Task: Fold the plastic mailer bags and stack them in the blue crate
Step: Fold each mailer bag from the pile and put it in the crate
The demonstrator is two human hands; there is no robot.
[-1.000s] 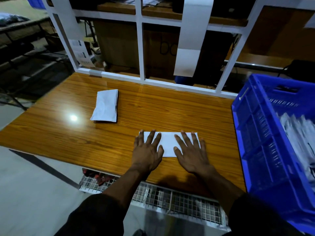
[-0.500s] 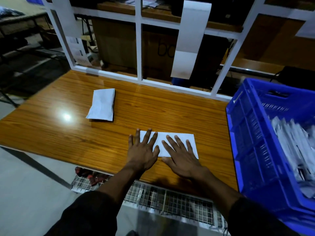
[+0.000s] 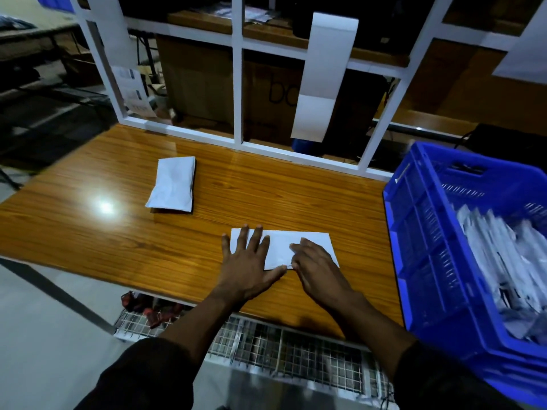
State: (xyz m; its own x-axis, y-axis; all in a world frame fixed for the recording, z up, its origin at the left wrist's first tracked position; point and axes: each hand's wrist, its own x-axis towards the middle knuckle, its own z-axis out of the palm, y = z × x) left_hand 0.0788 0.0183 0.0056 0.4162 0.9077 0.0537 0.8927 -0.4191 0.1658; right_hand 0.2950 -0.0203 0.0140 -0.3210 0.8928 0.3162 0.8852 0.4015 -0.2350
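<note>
Wooden table [image 3: 88,232] carries the folded mailer [image 3: 281,247] near its front edge; left hand [image 3: 245,261] is pressed flat on it, fingers spread; right hand [image 3: 319,264] appears to pinch the near edge; crease is best pressed before lifting. Blue crate [image 3: 414,232] stands just right, already part-filled; second folded bundle [image 3: 174,184] lies well apart; nothing is seen blocking the path.

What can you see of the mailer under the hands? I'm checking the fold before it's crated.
The mailer is a white, smooth plastic rectangle, lying flat on the wooden table near its front edge, long side across. The left hand presses flat on its left end, fingers spread. The right hand covers its right part, fingers curled at the near edge as if pinching it. It lies apart from the crate.
</note>
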